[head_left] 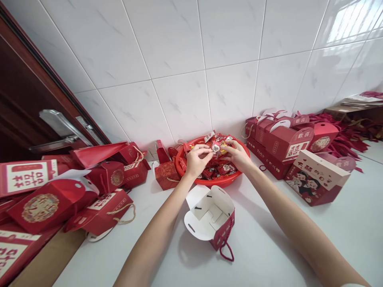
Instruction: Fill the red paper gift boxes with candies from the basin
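A red plastic basin filled with wrapped candies stands against the wall. Over its left part is my left hand, fingers pinched at a small red wrapped candy with a white label. My right hand is over the right part of the basin, its fingers closed on a yellow and red wrapped candy. In front of the basin sits an open gift box, white inside, flaps spread, with a dark red cord; its visible inside holds no candies.
Red gift boxes are piled at the left by a door. More boxes and a cream-topped box stand at the right, with red ribbons behind. A small red box touches the basin's left side.
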The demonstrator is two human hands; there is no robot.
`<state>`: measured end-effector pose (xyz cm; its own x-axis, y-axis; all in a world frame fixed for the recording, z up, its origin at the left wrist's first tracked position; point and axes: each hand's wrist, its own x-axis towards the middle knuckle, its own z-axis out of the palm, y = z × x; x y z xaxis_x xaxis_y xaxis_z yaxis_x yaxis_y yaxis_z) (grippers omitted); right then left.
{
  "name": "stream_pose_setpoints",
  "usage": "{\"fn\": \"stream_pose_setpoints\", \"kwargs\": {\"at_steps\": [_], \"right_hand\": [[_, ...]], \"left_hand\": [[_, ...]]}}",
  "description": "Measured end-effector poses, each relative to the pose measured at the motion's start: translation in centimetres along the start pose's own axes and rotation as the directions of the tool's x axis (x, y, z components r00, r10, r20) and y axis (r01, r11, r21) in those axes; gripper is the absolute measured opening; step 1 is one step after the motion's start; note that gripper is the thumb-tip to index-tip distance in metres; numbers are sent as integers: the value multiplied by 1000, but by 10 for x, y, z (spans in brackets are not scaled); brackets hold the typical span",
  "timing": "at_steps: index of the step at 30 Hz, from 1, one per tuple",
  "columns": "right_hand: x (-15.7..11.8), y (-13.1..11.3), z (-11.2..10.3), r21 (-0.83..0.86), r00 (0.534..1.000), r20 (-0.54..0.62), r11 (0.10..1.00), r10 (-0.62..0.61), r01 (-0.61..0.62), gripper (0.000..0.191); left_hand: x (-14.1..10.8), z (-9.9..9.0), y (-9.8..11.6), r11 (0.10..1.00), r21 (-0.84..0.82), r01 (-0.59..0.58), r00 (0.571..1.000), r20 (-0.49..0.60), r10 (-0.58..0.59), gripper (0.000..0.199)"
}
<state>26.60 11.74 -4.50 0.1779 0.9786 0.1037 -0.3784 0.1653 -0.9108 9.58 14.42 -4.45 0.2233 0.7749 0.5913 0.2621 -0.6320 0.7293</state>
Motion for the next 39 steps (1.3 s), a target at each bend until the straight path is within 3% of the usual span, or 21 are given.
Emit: {"fn": "stream_pose_setpoints", "kwargs": {"at_steps": [3, 7, 9, 11, 14, 17, 20, 22, 26, 31, 39], "right_hand": [[-2, -1, 0, -8, 999, 9, 999, -41, 41, 50], [2, 1, -1, 26, 985, -146, 995, -93, 97, 51], [4, 2, -2, 33, 974, -204, 994, -96, 104, 50], [4, 2, -2, 20, 969, -224, 993, -107, 114, 49], [3, 1, -1, 9, 961, -242, 990, -133, 140, 49], [2, 0, 1, 18, 951, -280, 989, -135, 145, 49], [2, 0, 1, 5, 940, -309, 988, -142, 151, 49], [2, 0, 0, -6, 937, -315, 988, -150, 156, 50], [1, 0, 0, 9, 946, -287, 987, -150, 160, 54], [0, -1, 1, 27, 959, -231, 985, -162, 173, 52], [-5, -5, 3, -2, 957, -242, 987, -157, 161, 55]], "left_hand": [[0, 3, 2, 997, 76, -11, 984, 180, -2, 7], [5, 4, 1, 942, 336, -13, 984, 170, -47, 11], [9, 6, 1, 859, 513, -3, 978, 182, -105, 11], [14, 10, 2, 748, 663, -27, 953, 242, -181, 25], [22, 14, 2, 645, 763, -40, 911, 293, -291, 36], [28, 11, -6, 751, 658, 58, 929, 239, -281, 45], [30, 5, -19, 921, 356, 157, 964, 146, -221, 50], [30, 3, -26, 963, 179, 200, 970, 105, -220, 49], [28, 4, -27, 980, 14, 201, 976, 79, -201, 46], [23, 6, -15, 974, -183, 135, 984, 138, -111, 46], [22, 1, -5, 942, -313, 119, 991, 100, -92, 34]]}}
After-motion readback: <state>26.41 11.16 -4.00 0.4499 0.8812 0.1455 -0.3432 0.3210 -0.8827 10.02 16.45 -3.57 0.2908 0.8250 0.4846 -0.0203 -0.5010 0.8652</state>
